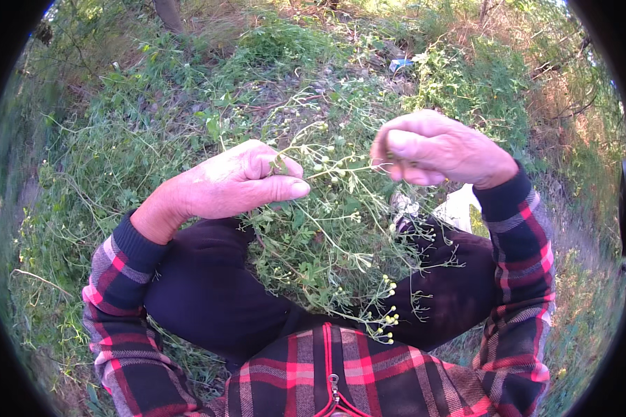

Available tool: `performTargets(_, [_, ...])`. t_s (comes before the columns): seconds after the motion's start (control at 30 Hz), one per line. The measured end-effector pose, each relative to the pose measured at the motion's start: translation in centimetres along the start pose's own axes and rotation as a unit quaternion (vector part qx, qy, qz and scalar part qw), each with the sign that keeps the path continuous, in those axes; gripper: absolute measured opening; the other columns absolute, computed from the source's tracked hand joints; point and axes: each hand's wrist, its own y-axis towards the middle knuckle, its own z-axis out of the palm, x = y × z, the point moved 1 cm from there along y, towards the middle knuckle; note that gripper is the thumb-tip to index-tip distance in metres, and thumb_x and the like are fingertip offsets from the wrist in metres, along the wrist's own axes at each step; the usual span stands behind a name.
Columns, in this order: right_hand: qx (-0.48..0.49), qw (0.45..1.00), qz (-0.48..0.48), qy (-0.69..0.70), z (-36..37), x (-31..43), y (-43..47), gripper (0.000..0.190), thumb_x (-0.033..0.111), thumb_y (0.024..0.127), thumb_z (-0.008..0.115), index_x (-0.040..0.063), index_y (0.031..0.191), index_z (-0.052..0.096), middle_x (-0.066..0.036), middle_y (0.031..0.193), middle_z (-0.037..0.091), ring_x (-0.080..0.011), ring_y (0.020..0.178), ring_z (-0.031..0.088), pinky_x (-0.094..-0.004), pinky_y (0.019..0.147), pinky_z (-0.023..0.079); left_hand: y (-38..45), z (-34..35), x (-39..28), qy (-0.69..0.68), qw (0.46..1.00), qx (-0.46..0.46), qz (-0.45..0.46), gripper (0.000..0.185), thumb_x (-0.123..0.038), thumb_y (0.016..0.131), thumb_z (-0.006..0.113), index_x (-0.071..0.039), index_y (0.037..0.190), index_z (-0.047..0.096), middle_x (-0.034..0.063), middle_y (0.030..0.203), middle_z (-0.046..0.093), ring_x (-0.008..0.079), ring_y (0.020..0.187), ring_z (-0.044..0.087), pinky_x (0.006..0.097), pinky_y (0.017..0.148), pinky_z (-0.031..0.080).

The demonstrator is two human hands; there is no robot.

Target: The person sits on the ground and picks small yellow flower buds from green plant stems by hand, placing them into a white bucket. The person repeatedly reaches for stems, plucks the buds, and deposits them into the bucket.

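My left hand (240,180) pinches a thin green stem between thumb and curled forefinger. The stem belongs to a branching wild plant (336,168) with small round pale-green flower heads, which spreads rightward from the fingertips. At the right, my right hand (438,148) is curled, thumb over fingers, around small greenish round bits partly hidden by the fingers. A twig tip of the plant reaches its fingertips; whether it is gripped there I cannot tell. Below both hands, more cut or bent stems with bud clusters (388,318) lie over my lap.
My legs in dark trousers (203,292) are folded around the greenery. A patterned shoe (404,207) and a white bag-like thing (458,208) sit behind the right knee. Farther off lie a blue packet (399,64) and a tree trunk (168,15) amid weeds.
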Motion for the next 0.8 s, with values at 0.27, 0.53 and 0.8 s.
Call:
performTargets(0.27, [0.04, 0.994, -0.005, -0.097, 0.6, 0.1, 1.1, 0.031, 0.028, 0.095, 0.055, 0.005, 0.077, 0.066, 0.004, 0.064, 0.057, -0.0012, 0.053, 0.047, -0.018, 0.047, 0.038, 0.9, 0.5, -0.4, -0.021, 0.994, 0.042, 0.094, 0.041, -0.035, 0.097, 0.051, 0.002, 0.078, 0.057, 0.0032, 0.054, 0.034, 0.0104, 0.052, 0.034, 0.0338, 0.049, 0.032])
performTargets(0.53, [0.035, 0.984, 0.02, 0.172, 2.3, 0.0, 0.9, 0.061, 0.052, 0.097, 0.04, -0.007, 0.1, 0.057, -0.012, 0.081, 0.063, -0.0065, 0.055, 0.058, -0.0142, 0.038, 0.039, 1.3, 0.9, -0.2, 0.139, 0.981, -0.063, 0.117, 0.037, -0.027, 0.094, 0.051, 0.002, 0.07, 0.054, 0.0197, 0.062, 0.055, 0.0408, 0.061, 0.054, 0.0455, 0.057, 0.044])
performTargets(0.8, [-0.08, 0.966, -0.03, 0.244, 5.8, -0.6, 2.6, 0.037, 0.037, 0.095, 0.055, 0.001, 0.093, 0.058, -0.003, 0.068, 0.059, -0.0033, 0.047, 0.049, -0.0155, 0.038, 0.035, 2.0, 2.3, -0.6, 0.271, 0.953, -0.101, 0.087, 0.03, -0.021, 0.092, 0.048, 0.001, 0.074, 0.057, 0.0209, 0.067, 0.059, 0.04, 0.071, 0.061, 0.05, 0.069, 0.048])
